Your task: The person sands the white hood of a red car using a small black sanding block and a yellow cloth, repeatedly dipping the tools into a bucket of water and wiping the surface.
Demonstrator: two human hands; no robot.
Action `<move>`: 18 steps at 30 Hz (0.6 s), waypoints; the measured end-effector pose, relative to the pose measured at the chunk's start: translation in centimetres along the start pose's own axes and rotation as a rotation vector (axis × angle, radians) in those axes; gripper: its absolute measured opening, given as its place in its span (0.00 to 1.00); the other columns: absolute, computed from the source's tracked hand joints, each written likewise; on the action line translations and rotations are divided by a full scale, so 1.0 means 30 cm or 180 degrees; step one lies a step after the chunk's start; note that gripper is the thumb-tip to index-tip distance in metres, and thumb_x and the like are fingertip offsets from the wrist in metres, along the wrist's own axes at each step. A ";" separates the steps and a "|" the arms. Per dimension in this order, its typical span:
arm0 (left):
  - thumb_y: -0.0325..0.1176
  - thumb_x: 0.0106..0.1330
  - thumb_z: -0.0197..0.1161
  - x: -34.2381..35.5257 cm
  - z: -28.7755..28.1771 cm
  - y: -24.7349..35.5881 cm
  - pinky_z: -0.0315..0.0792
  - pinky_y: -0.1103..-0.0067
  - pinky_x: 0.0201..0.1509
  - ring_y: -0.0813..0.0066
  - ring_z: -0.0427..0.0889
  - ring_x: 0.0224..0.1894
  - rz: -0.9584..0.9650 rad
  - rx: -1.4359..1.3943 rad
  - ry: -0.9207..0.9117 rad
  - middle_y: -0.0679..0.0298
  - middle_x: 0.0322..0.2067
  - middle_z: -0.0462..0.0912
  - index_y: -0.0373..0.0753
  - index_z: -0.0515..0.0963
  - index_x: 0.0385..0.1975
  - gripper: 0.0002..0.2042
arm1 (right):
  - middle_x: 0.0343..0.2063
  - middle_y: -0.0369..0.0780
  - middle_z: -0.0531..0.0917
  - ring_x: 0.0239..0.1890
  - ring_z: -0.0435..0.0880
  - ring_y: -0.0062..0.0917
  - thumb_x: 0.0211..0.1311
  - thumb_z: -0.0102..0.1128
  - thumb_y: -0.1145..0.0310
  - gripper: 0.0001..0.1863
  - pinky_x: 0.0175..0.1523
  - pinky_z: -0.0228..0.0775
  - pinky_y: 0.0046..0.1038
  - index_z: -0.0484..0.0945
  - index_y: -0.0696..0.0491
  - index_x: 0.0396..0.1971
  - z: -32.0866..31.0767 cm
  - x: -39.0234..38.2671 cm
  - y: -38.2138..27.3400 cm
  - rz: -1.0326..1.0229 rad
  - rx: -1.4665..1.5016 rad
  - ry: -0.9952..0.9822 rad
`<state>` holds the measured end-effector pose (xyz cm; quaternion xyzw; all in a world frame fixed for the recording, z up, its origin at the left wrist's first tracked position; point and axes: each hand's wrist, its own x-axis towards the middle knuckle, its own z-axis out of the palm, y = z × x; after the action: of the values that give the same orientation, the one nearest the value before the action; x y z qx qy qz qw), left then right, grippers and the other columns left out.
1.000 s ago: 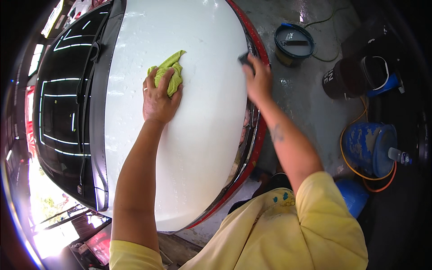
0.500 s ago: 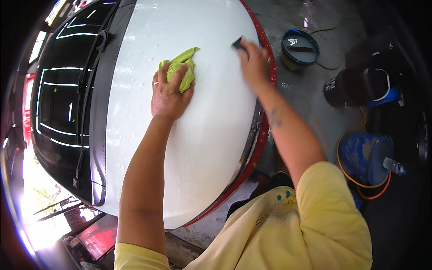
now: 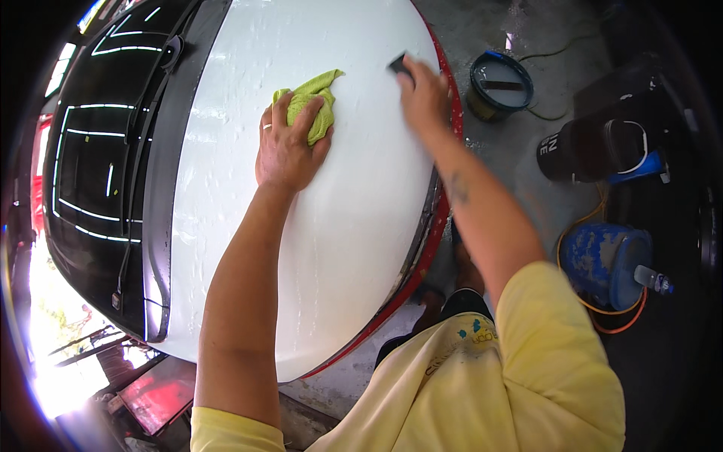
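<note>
A wet white car hood (image 3: 331, 256) lies in front of me, with beads and streaks of water on it. My left hand (image 3: 292, 151) presses a crumpled lime-green cloth (image 3: 322, 94) onto the hood, its fingers bent over the fabric. Toward the hood's right edge, my right hand (image 3: 426, 98) grips a small dark block (image 3: 400, 66), which looks like a sanding block; its underside is hidden. That hand is slightly blurred.
Left of the hood is the dark windshield (image 3: 98, 173) with its wipers. A red bumper edge (image 3: 440, 226) borders the right side. On the wet floor stand a bucket of water (image 3: 500, 84), a black bucket (image 3: 576, 151), and a blue tank (image 3: 602, 256) with an orange hose (image 3: 617, 330).
My left hand and the green cloth have shifted slightly right and up the hood. My right hand with the dark block has moved a little upward. The whole view has shifted slightly.
</note>
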<state>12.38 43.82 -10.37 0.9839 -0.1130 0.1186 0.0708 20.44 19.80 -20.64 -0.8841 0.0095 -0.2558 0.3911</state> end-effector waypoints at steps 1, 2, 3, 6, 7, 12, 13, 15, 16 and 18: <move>0.44 0.71 0.74 -0.027 -0.004 -0.014 0.77 0.50 0.72 0.35 0.70 0.74 -0.0088 -0.0018 -0.0032 0.45 0.73 0.69 0.58 0.77 0.71 0.28 | 0.56 0.41 0.90 0.55 0.83 0.46 0.78 0.64 0.60 0.17 0.65 0.74 0.47 0.85 0.45 0.62 -0.040 -0.149 -0.092 0.0141 0.0011 -0.0252; 0.44 0.70 0.74 -0.033 0.001 -0.017 0.76 0.50 0.73 0.35 0.70 0.74 -0.0051 0.0000 0.0009 0.45 0.73 0.69 0.58 0.77 0.71 0.28 | 0.57 0.42 0.90 0.57 0.85 0.44 0.78 0.63 0.63 0.16 0.64 0.75 0.46 0.86 0.45 0.61 -0.082 -0.317 -0.124 0.0121 -0.0352 -0.0943; 0.44 0.70 0.74 -0.031 0.002 -0.021 0.76 0.50 0.73 0.34 0.70 0.74 -0.0005 0.0035 0.0059 0.45 0.74 0.68 0.58 0.77 0.71 0.29 | 0.61 0.38 0.88 0.60 0.85 0.40 0.77 0.63 0.65 0.20 0.68 0.72 0.49 0.83 0.40 0.66 -0.082 -0.569 -0.081 -0.0913 0.0170 -0.0524; 0.44 0.69 0.74 -0.065 -0.004 -0.060 0.74 0.50 0.75 0.34 0.69 0.74 -0.0086 0.0104 0.0082 0.46 0.74 0.68 0.59 0.77 0.72 0.29 | 0.61 0.38 0.88 0.62 0.86 0.38 0.70 0.69 0.68 0.19 0.68 0.74 0.48 0.86 0.39 0.60 -0.342 -0.855 -0.255 -0.1264 0.0438 -0.1375; 0.44 0.69 0.75 -0.069 0.001 -0.062 0.73 0.50 0.75 0.34 0.69 0.74 -0.0101 0.0099 0.0058 0.46 0.74 0.68 0.59 0.77 0.72 0.30 | 0.60 0.38 0.89 0.61 0.87 0.37 0.70 0.69 0.68 0.19 0.67 0.75 0.48 0.86 0.40 0.60 -0.315 -0.784 -0.216 -0.1470 0.0440 -0.1245; 0.44 0.69 0.74 -0.024 -0.009 0.011 0.75 0.50 0.74 0.34 0.69 0.74 0.0010 -0.0093 0.0001 0.46 0.75 0.68 0.60 0.78 0.71 0.29 | 0.54 0.36 0.90 0.54 0.86 0.43 0.76 0.64 0.64 0.16 0.63 0.75 0.49 0.85 0.43 0.60 -0.074 -0.003 -0.044 -0.0761 -0.0212 -0.0332; 0.44 0.69 0.74 -0.014 -0.005 0.018 0.75 0.50 0.74 0.34 0.69 0.75 0.0050 -0.0065 0.0021 0.46 0.75 0.68 0.60 0.78 0.71 0.29 | 0.56 0.36 0.88 0.55 0.84 0.43 0.77 0.64 0.62 0.17 0.63 0.74 0.48 0.85 0.43 0.61 -0.034 0.088 -0.015 -0.0608 -0.0270 -0.0081; 0.44 0.69 0.74 -0.002 -0.011 -0.005 0.75 0.51 0.74 0.35 0.68 0.75 0.0054 0.0011 0.0060 0.46 0.75 0.68 0.60 0.78 0.71 0.29 | 0.57 0.37 0.87 0.54 0.83 0.44 0.78 0.63 0.62 0.17 0.62 0.75 0.48 0.84 0.43 0.63 0.006 -0.003 -0.081 -0.0245 -0.0294 -0.0142; 0.43 0.69 0.74 -0.020 -0.008 -0.017 0.75 0.51 0.75 0.35 0.68 0.75 0.0020 0.0018 0.0047 0.46 0.75 0.68 0.60 0.78 0.71 0.29 | 0.57 0.37 0.87 0.54 0.84 0.44 0.79 0.61 0.62 0.18 0.61 0.75 0.49 0.85 0.43 0.63 -0.023 -0.138 -0.135 -0.0207 -0.0203 -0.0320; 0.44 0.69 0.74 -0.037 -0.012 -0.028 0.73 0.51 0.77 0.37 0.68 0.76 -0.0063 0.0023 0.0051 0.46 0.75 0.67 0.60 0.78 0.72 0.29 | 0.59 0.41 0.87 0.55 0.85 0.43 0.76 0.61 0.59 0.20 0.60 0.75 0.52 0.85 0.42 0.64 -0.065 -0.527 -0.148 -0.1012 -0.0302 -0.0629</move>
<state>11.47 44.90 -10.39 0.9843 -0.1022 0.1262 0.0693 5.01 24.98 -23.49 -0.9127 -0.1567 -0.2255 0.3027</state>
